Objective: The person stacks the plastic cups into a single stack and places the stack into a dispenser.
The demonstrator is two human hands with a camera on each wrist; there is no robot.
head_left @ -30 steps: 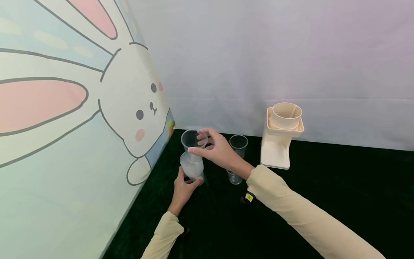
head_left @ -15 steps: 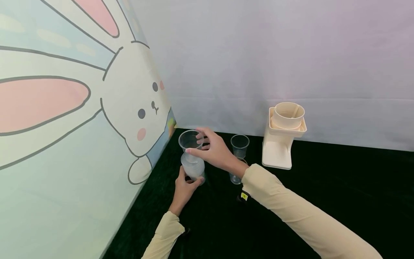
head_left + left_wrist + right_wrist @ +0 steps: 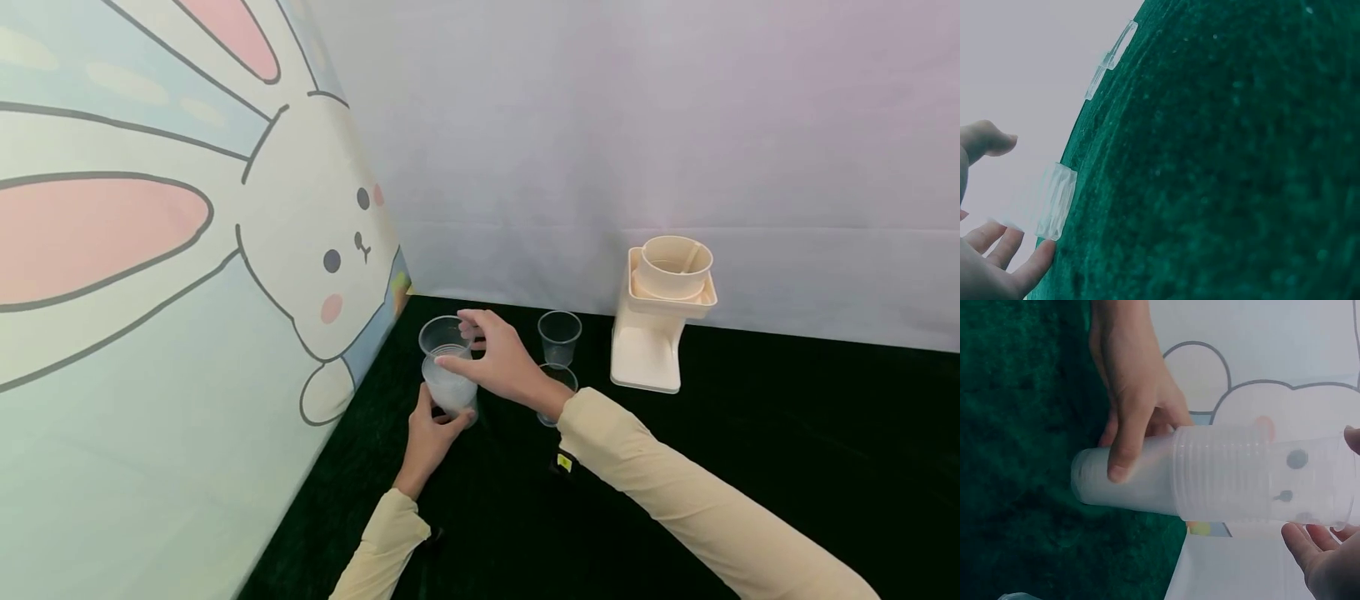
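Easily tipped: left hand (image 3: pixel 429 435) wrapped round frosted cup stack (image 3: pixel 450 389), right hand (image 3: pixel 501 360) pinching top clear cup (image 3: pixel 444 335) by its rim; could jam crooked. Could also knock clear cups (image 3: pixel 558 337) beside wrist.

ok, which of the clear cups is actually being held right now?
The top cup of the stack by the bunny wall: the right hand pinches its rim. The two cups near the cream machine stand untouched.

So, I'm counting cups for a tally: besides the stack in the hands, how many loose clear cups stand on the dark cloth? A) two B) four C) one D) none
A: two clear cups stand beside the right hand, left of the cream machine.
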